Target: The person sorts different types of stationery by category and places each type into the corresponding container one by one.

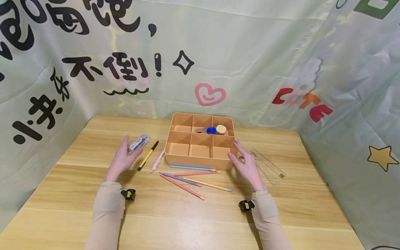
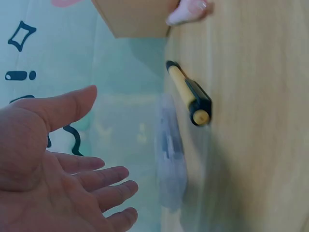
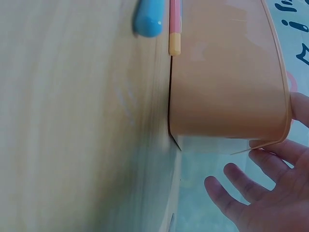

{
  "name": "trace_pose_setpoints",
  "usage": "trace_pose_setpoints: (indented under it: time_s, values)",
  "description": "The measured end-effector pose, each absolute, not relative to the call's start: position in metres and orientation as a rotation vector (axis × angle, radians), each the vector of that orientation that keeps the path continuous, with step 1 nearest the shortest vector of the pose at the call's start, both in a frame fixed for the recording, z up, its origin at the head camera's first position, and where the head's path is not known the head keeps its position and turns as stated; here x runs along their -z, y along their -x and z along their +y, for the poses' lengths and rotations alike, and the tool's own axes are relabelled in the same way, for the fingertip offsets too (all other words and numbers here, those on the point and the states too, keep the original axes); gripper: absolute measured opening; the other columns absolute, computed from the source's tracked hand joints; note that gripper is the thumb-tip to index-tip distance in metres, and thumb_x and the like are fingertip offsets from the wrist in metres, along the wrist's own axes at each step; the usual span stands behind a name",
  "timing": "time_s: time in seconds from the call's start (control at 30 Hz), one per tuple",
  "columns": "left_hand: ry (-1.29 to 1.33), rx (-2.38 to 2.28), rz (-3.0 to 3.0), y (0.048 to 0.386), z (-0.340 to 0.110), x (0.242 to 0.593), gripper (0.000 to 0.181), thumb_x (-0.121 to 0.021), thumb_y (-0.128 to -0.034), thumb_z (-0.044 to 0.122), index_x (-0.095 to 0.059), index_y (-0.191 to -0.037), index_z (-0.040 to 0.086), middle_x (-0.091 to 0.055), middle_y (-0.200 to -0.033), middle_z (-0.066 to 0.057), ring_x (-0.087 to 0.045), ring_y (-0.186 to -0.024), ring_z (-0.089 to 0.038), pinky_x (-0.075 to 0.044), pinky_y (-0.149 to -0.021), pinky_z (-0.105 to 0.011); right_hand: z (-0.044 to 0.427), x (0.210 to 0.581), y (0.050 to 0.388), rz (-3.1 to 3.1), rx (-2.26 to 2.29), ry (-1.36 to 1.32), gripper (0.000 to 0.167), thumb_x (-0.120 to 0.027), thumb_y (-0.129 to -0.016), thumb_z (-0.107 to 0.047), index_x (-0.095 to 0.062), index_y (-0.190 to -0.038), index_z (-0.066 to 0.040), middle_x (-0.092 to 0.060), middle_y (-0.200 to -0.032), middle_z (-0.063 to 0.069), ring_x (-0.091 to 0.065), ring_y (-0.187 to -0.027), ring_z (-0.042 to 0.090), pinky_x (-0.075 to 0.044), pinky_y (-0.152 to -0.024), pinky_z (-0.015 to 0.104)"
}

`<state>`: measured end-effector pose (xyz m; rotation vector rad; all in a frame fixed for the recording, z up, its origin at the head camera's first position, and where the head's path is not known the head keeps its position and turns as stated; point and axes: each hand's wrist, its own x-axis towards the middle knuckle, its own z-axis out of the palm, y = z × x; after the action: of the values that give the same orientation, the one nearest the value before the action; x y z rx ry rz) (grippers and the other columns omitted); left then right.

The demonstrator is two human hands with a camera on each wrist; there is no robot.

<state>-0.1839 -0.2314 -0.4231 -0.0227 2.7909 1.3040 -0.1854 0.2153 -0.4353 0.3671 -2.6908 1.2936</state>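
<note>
While the tan rectangular plastic organiser [image 1: 193, 161] lies crosswise between wide-spread left hand [image 1: 121, 161] and right hand [image 1: 249, 169], the latter is nearer, at its corner.

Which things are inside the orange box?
Inside the box, at the back, are a blue-ended clear item and a round cream item. Close behind the divider and the front wall, the view is covered.

Downward head view, close wrist views, shared box [image 1: 190, 160]
</note>
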Motion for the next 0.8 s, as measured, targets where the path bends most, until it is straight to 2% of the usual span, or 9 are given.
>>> trace_pose_setpoints:
  time_s: [0.23,0.37,0.57,0.67,0.8]
  values:
    - [0.076,-1.275,2.763,0.184,-0.2357,0.4269,0.092,-0.057,-0.1026,0.031,0.005,-0.158,-0.007,-0.017,-0.156,-0.044,-0.034,-0.137,-0.058,-0.027,-0.116,-0.071,0.2151,0.4361,0.1854,-2.687,-1.296,-0.363,0.062,-0.058,-0.102,-0.029,-0.038,-0.153,0.001,-0.028,-0.165,0.017,-0.034,-0.149,0.043,-0.043,-0.112,0.06]
    - [0.085,-1.271,2.759,0.1821,-0.2376,0.4288,0.085,-0.057,-0.1026,0.029,-0.004,-0.157,-0.009,-0.026,-0.151,-0.044,-0.041,-0.131,-0.057,-0.037,-0.111,-0.069,0.2147,0.4369,0.1862,-2.682,-1.3,-0.369,0.062,-0.058,-0.102,-0.029,-0.038,-0.153,0.001,-0.028,-0.166,0.017,-0.035,-0.148,0.043,-0.044,-0.11,0.061]
    - [0.12,-1.268,2.733,0.1817,-0.2385,0.4307,0.075,-0.057,-0.1022,0.026,-0.016,-0.156,-0.007,-0.04,-0.143,-0.039,-0.051,-0.122,-0.05,-0.051,-0.098,-0.058,0.2146,0.4372,0.1858,-2.675,-1.299,-0.372,0.062,-0.058,-0.102,-0.028,-0.038,-0.153,0.002,-0.028,-0.165,0.018,-0.036,-0.148,0.043,-0.046,-0.108,0.06]
    - [0.12,-1.268,2.719,0.1813,-0.2398,0.4318,0.075,-0.057,-0.1021,0.026,-0.016,-0.156,-0.008,-0.042,-0.141,-0.038,-0.052,-0.12,-0.047,-0.053,-0.095,-0.055,0.2144,0.4373,0.1855,-2.669,-1.301,-0.37,0.061,-0.058,-0.103,-0.027,-0.038,-0.152,0.002,-0.028,-0.165,0.018,-0.036,-0.148,0.043,-0.046,-0.108,0.06]
    - [0.121,-1.244,2.7,0.1805,-0.2412,0.4329,0.076,-0.056,-0.1022,0.026,-0.016,-0.155,-0.01,-0.04,-0.143,-0.039,-0.05,-0.123,-0.049,-0.049,-0.1,-0.059,0.214,0.4377,0.1855,-2.664,-1.301,-0.367,0.06,-0.057,-0.103,-0.027,-0.039,-0.152,0.002,-0.028,-0.165,0.017,-0.036,-0.148,0.043,-0.046,-0.108,0.061]
